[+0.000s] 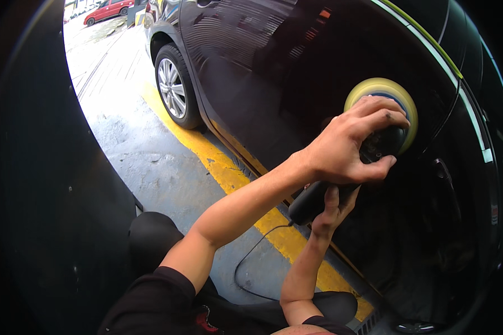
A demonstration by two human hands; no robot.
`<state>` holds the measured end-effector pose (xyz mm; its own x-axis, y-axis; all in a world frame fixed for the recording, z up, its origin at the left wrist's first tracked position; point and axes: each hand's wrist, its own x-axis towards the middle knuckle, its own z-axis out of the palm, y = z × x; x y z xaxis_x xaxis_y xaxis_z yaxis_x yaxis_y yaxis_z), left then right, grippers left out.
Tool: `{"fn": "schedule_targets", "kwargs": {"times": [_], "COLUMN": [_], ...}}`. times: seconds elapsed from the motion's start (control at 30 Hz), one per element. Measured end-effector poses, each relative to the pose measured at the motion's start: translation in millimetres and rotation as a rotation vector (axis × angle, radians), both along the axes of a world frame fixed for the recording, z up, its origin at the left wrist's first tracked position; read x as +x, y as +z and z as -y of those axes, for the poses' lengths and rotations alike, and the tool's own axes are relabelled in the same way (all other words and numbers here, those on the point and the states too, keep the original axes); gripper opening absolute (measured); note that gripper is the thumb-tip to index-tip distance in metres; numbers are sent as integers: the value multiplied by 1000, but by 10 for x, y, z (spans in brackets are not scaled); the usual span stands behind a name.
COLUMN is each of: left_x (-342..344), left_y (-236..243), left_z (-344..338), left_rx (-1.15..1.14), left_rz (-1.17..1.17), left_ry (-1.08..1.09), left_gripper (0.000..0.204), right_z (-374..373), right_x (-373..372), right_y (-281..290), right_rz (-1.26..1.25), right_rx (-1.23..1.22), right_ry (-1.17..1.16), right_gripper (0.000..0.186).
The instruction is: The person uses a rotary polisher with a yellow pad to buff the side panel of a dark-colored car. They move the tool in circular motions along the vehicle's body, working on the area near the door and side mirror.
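A black electric polisher [307, 205] is held between both my hands, its round yellow foam pad [411, 114] against the dark, glossy car door [274, 95]. My left hand [355, 139] wraps over the polisher's head, with the thumb and fingers curled around its top. Lower down, my right hand [334, 212] grips the body from beneath, thumb up along its side; part of its fingers is hidden behind the tool. A thin black cord [237, 271] leaves the handle's end and loops down toward my legs.
A silver-rimmed wheel [172, 89] stands at the upper left. Yellow paint [229, 176] stripes the grey floor [145, 162] beside the car. Green masking tape [425, 36] follows the window trim. A dark panel [33, 195] rises close on my left. A red vehicle [110, 10] is parked far off.
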<state>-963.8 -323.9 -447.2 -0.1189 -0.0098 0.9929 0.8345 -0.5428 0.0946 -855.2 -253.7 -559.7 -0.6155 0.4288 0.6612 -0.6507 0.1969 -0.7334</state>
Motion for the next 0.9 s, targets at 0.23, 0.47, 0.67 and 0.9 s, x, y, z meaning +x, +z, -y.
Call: {"fn": "schedule_targets", "kwargs": {"times": [0.23,0.47,0.67,0.9], "left_x": [-484,-871,-986,-1017], "left_y": [-373,-1059,-1301,-1378], "left_z": [365,675,663,642], "left_rx": [77,272,322,344], "left_rz": [116,407,517,559], "left_ry": [85,91,112,108], "left_gripper": [56,56,58,56], "right_z": [2,253,257,231], "right_x": [-339,-681,-762,-808], "right_y": [-109,-67,-78,-108], "right_rz": [166,303,386,407], "right_rx": [233,473,544,569], "right_ry": [-38,5,0,-6], "right_gripper": [82,73,72,72]}}
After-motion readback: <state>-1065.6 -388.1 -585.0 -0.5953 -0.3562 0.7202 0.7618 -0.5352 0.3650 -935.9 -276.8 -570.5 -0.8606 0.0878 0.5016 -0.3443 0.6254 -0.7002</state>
